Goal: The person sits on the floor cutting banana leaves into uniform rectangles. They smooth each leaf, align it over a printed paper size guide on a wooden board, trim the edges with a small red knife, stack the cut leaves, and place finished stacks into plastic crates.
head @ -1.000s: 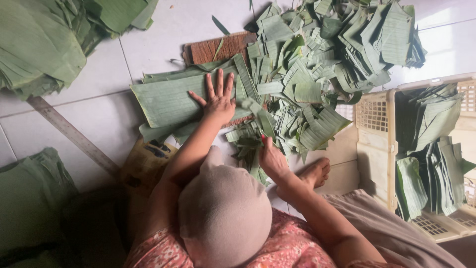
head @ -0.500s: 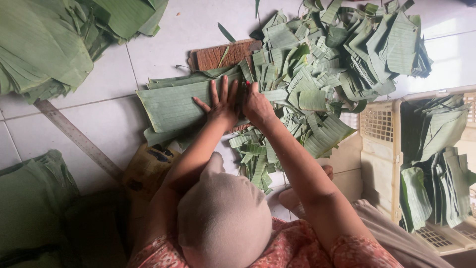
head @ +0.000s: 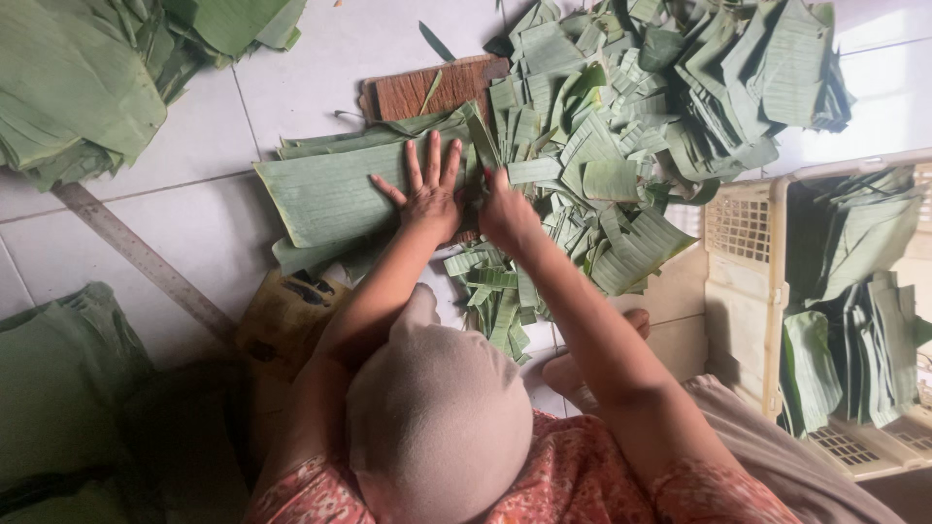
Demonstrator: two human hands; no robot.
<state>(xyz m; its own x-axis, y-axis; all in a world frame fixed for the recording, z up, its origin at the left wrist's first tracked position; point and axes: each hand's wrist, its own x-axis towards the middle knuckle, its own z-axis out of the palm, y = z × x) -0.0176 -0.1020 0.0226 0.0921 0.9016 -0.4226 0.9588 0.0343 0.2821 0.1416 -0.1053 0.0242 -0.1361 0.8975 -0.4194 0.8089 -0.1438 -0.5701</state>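
Dozens of cut green banana-leaf pieces (head: 621, 136) are already lying heaped beside you; your flat left hand (head: 427, 199) is pinning the stacked long green leaf sheets (head: 340, 189) on the brown wooden board (head: 427, 92), your right hand (head: 505, 213) closed at their right edge, big leaves (head: 78, 87) waiting uncut.

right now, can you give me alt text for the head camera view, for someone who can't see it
Seen from above, a person seated on a tiled floor presses the left hand flat on a stack of banana leaves, the right hand at its edge. Cut leaf pieces are heaped beyond, and a plastic crate of folded leaves stands to the right.
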